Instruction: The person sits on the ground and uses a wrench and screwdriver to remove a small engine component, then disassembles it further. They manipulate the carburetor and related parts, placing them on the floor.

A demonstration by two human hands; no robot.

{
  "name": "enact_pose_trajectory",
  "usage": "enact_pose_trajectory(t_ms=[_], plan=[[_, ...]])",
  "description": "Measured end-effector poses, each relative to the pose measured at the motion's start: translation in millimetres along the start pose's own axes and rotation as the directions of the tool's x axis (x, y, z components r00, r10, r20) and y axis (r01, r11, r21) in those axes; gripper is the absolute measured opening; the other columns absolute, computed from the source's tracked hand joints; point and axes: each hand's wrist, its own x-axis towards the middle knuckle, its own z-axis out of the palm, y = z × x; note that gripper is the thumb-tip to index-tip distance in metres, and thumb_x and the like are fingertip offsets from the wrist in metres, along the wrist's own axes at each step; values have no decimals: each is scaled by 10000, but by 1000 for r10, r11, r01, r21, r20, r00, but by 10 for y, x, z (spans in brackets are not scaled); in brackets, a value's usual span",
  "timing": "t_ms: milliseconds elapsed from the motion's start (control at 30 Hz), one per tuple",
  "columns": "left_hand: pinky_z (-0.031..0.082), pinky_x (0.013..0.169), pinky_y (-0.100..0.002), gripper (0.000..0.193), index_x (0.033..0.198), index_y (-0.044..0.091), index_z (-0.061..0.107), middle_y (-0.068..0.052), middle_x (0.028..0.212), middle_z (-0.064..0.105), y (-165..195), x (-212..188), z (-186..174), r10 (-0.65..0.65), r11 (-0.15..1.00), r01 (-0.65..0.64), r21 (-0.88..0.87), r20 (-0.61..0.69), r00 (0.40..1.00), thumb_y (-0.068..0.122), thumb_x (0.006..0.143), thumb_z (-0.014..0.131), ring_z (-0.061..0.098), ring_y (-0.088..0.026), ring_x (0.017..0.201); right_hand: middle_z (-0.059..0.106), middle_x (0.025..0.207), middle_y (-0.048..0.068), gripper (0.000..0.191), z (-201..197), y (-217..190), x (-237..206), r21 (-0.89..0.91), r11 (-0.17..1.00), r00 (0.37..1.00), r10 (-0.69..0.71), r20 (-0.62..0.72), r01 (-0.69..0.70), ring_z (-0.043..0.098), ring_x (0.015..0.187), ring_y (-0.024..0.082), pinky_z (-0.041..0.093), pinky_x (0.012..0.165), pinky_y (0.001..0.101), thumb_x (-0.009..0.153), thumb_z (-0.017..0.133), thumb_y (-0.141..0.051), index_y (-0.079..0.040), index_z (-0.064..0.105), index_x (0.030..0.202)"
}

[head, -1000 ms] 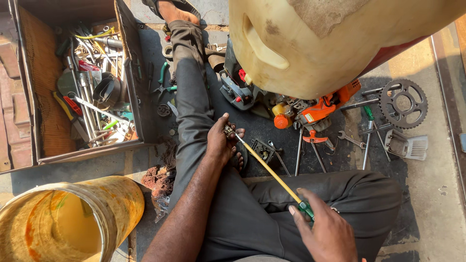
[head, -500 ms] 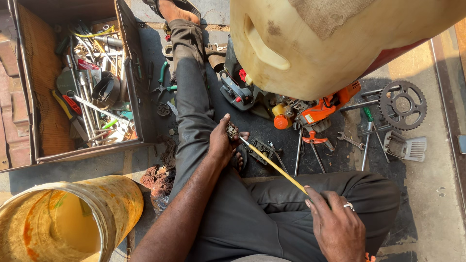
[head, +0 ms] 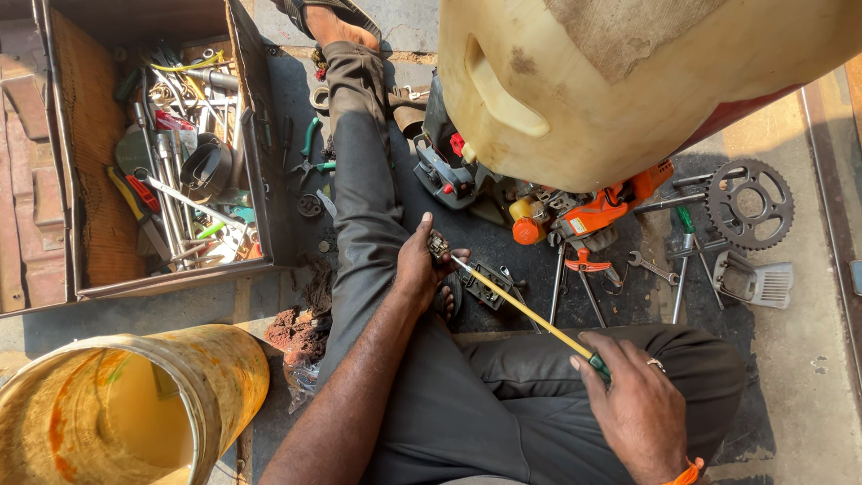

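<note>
Head view: near the middle of the frame the left hand (head: 420, 269) pinches a small dark metal part (head: 439, 244) between thumb and fingertips; its shape is blocky, its detail too small to read. The right hand (head: 636, 406), lower right, has its grip pressed together around the green handle of a long screwdriver (head: 525, 312), whose yellow shaft slants up-left so that its tip meets the part. The handle is mostly hidden inside the fist.

A big, scuffed cream plastic tank (head: 628, 81) fills the upper right, cut off by the frame edge and hiding much of the orange engine (head: 588, 216) below it. At the right edge lie a toothed steel sprocket (head: 750, 204) and thin spanners on a dark mat (head: 503, 251).

Upper left, a worn wooden toolbox (head: 90, 242) holds a tangle of metal tools, hard to tell apart. Lower left, a stained yellow bucket (head: 135, 404) is cropped by the frame.
</note>
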Motion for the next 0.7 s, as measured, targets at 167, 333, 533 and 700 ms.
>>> enact_pose_trajectory(t_ms=[167,333,533,700], plan=[[641,748,-448,502,894,84,526,-47,661,517,-24,-9,-11,-34,999,34,-21,-31,999,568,1028,500,732,-284,775,699,1011,58,343,38,68,109,-59,997,983,61,174,-51,715,960,304,577,812,444,956,588,-441,-227,722,1188],[639,745,-444,496,914,77,530,-64,669,530,-33,11,7,-37,999,38,5,-33,999,557,1031,489,743,-288,784,733,883,62,338,148,242,275,78,989,930,90,356,-125,717,792,322,568,729,441,987,592,-432,-150,739,1102],[647,728,-434,441,939,75,512,-63,662,517,2,-6,-2,-36,999,36,6,-18,999,501,1044,471,756,-281,779,698,704,98,327,257,231,459,363,889,854,57,517,-279,618,564,269,503,601,400,980,598,-361,-135,799,1105],[664,732,-421,409,1010,52,491,-57,690,511,8,-3,4,-54,999,54,-2,-48,997,458,1061,485,722,-252,745,716,854,48,194,266,-5,229,-18,983,971,-185,-153,184,672,795,298,485,704,450,930,634,-277,-114,724,985]])
